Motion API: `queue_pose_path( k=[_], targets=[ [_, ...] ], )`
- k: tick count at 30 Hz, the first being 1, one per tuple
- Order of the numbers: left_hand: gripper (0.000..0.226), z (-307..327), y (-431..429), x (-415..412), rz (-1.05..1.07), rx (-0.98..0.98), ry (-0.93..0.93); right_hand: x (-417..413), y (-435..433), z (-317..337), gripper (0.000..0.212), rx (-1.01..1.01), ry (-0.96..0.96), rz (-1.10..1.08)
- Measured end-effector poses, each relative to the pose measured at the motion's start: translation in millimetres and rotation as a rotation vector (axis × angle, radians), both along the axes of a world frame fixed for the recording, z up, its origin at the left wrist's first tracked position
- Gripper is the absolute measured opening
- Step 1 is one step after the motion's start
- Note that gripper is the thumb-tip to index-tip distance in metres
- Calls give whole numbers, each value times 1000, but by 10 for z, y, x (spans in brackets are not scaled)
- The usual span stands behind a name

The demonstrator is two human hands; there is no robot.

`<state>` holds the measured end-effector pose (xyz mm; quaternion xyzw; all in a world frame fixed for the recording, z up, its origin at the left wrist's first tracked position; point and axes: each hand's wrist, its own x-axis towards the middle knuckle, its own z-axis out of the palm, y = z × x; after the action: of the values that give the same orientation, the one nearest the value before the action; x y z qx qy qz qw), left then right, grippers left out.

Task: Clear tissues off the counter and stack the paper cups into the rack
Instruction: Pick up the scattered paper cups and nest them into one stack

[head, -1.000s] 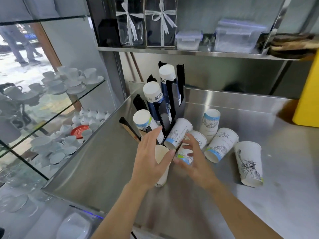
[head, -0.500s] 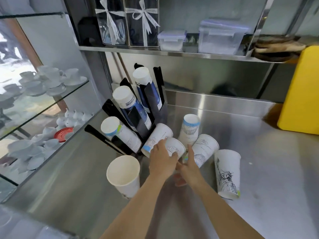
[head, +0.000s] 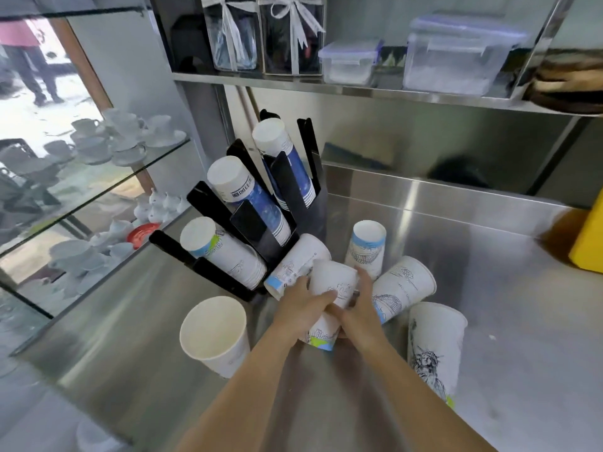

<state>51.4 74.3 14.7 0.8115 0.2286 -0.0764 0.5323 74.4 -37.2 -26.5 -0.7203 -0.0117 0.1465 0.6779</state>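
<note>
A black cup rack (head: pixel 248 223) stands on the steel counter (head: pixel 489 288), holding three tilted stacks of paper cups. My left hand (head: pixel 301 305) and my right hand (head: pixel 360 309) both grip one white printed paper cup (head: pixel 332 282), bottom up, with a green and blue band at its rim. Beside them lie or stand several loose cups: one on its side against the rack (head: pixel 293 265), an upside-down cup (head: pixel 367 246), a tilted cup (head: pixel 403 285), a Statue of Liberty cup (head: pixel 430 347) and an upright plain cup (head: pixel 213 334) to the left. No tissues are visible.
A steel shelf (head: pixel 391 93) above carries clear lidded boxes and ribboned packages. Glass shelves (head: pixel 98 190) with white crockery run along the left. A yellow box (head: pixel 590 243) stands at the right edge.
My left hand let go of the plain cup, which now stands upright at the left. Both hands closed on a printed cup and lifted it off the pile.
</note>
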Motion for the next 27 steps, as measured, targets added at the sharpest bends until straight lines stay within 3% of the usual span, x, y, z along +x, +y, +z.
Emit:
queue_pose_path(
  k=[6,13,21,27],
  targets=[
    [95,485,72,-51,-36,-76,-367,-28,-16,482,81,82,-349,15],
    [85,983,483,-410,-58,87,-699,-186,341,952,84,171,-622,102],
    [66,877,979,-978,68,186,-848,-555,848,922,86,251,-675,263],
    [41,504,1155,-1230,224,92,-839,-733,972,592,88,-21,-574,408]
  ],
)
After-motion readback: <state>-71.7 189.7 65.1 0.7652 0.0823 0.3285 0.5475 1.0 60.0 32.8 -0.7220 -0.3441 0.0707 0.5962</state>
